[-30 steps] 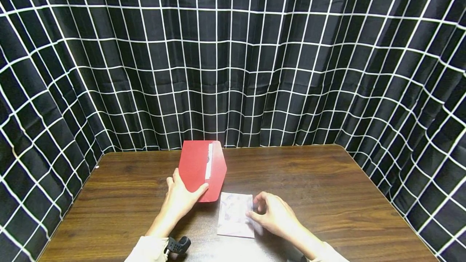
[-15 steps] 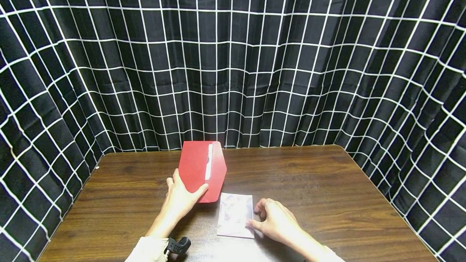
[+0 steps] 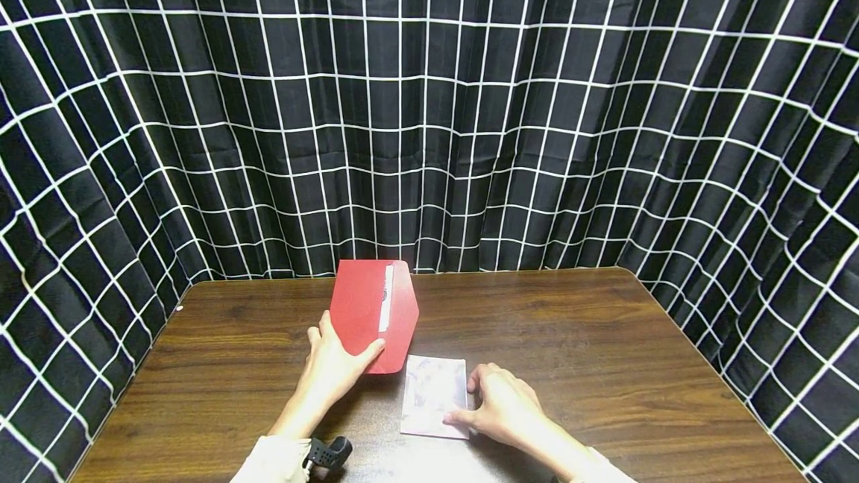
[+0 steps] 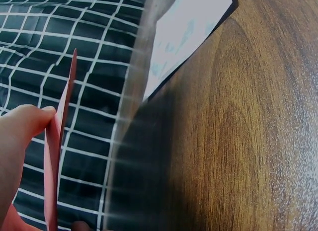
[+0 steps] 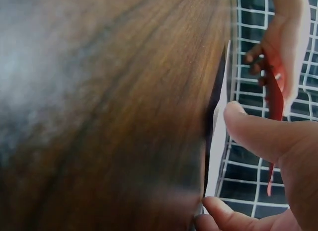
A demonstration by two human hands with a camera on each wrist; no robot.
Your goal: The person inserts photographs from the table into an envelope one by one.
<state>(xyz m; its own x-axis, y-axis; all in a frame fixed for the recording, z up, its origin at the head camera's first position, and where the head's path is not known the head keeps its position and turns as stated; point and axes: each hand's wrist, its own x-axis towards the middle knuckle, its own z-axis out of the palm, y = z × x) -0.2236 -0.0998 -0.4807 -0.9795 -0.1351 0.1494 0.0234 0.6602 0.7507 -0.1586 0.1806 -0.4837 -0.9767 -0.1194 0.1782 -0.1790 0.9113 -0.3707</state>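
My left hand (image 3: 333,369) holds a red envelope (image 3: 356,304) by its near side, thumb on the front and fingers behind it. The flap stands unfolded to the right, and a strip of white printed paper (image 3: 385,304) shows in the opening. In the left wrist view the envelope (image 4: 51,166) is seen edge-on, pinched above the table. A square, pale printed card (image 3: 426,390) lies flat, right of the envelope's near corner. My right hand (image 3: 506,408) pinches its right side: the thumb (image 5: 248,126) presses on the face, a curled finger (image 5: 223,211) sits at the edge.
The brown wood-grain table (image 3: 590,349) is backed by a dark curtain (image 3: 443,110) with white grid lines. A black strap (image 3: 329,453) hangs at my left wrist. A tiny white bit (image 3: 179,308) lies by the table's left edge.
My right hand has lowered toward me along the card's right side, and its thumb has slid further left onto the card. The left hand and envelope have stayed in place.
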